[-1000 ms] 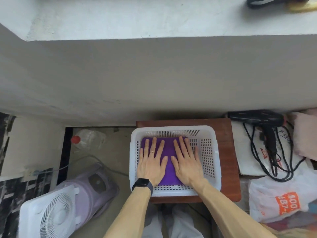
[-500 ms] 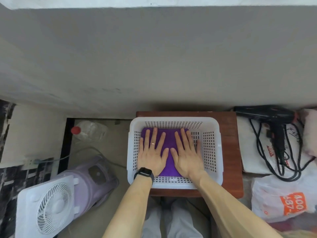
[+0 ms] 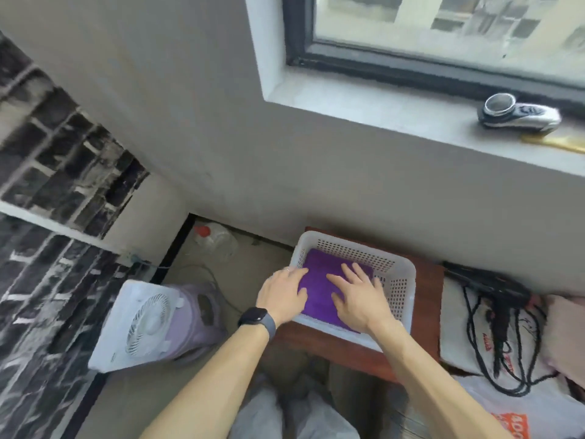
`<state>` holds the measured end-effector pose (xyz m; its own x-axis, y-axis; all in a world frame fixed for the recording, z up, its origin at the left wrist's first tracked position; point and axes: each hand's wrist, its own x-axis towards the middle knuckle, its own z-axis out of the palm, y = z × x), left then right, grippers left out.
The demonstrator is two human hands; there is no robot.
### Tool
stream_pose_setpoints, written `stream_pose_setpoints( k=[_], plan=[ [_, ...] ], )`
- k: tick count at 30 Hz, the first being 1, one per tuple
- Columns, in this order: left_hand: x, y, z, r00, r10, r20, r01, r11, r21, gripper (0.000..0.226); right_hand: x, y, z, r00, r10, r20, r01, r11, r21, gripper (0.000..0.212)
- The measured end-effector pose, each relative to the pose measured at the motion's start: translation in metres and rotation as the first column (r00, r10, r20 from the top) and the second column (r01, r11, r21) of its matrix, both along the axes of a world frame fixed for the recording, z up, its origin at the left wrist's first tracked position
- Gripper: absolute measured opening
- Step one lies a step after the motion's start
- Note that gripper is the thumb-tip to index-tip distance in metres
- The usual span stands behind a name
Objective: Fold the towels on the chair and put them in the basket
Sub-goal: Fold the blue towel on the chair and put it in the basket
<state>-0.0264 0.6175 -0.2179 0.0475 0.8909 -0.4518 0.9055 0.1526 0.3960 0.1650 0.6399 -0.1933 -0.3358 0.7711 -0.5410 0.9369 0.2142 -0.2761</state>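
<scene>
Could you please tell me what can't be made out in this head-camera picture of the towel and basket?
All in the head view.
Purple towel: the left hand and right hand cover much of it, so its folds and anything beneath are hidden.
Left hand: blurred by motion; pressing or hovering, cannot tell.
Orange label on the plastic bag: cut off by the bottom edge.
Pink cloth: cut off by the right edge; towel or not, unclear.

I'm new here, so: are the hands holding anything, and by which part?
Nothing is gripped. The left hand and right hand lie flat on top of the folded purple towel in the white perforated plastic basket.
</scene>
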Motion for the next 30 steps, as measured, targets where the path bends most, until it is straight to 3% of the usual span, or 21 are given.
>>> stream_pose_setpoints(
  k=[5, 8, 11, 15, 18, 22, 26, 30],
  plan=[
    [-0.073, -0.062, 0.056, 0.933, 0.344, 0.107, -0.354, 0.93, 0.098, 0.044, -0.081, -0.021, 0.073, 0.959, 0.229, -0.17, -0.203, 0.966, 0.158, 0.046],
    [-0.129, -0.124, 0.092, 0.83, 0.532, 0.167, -0.557, 0.81, 0.185, 0.041, -0.148, -0.053, 0.11, 0.865, 0.411, -0.286, -0.325, 0.895, 0.305, 0.039],
    [-0.179, -0.208, 0.125, 0.697, 0.696, 0.173, -0.714, 0.651, 0.258, 0.04, -0.22, -0.103, 0.138, 0.708, 0.591, -0.387, -0.407, 0.789, 0.46, 0.031],
    [-0.217, -0.349, 0.159, 0.466, 0.863, 0.195, -0.85, 0.376, 0.369, 0.042, -0.304, -0.199, 0.173, 0.502, 0.753, -0.425, -0.552, 0.657, 0.513, 0.029],
    [-0.224, -0.46, 0.183, 0.289, 0.939, 0.188, -0.874, 0.179, 0.451, 0.039, -0.35, -0.285, 0.199, 0.314, 0.839, -0.445, -0.654, 0.531, 0.538, 0.027],
    [-0.218, -0.583, 0.217, 0.103, 0.98, 0.17, -0.863, 0.003, 0.505, 0.039, -0.391, -0.387, 0.222, 0.107, 0.876, -0.47, -0.766, 0.375, 0.523, 0.034],
    [-0.205, -0.708, 0.239, -0.146, 0.982, 0.122, -0.798, -0.19, 0.572, 0.038, -0.425, -0.494, 0.243, -0.104, 0.883, -0.458, -0.836, 0.171, 0.521, 0.029],
    [-0.189, -0.802, 0.252, -0.364, 0.927, 0.092, -0.723, -0.343, 0.599, 0.039, -0.461, -0.582, 0.247, -0.258, 0.858, -0.445, -0.858, 0.008, 0.513, 0.031]
  ],
)
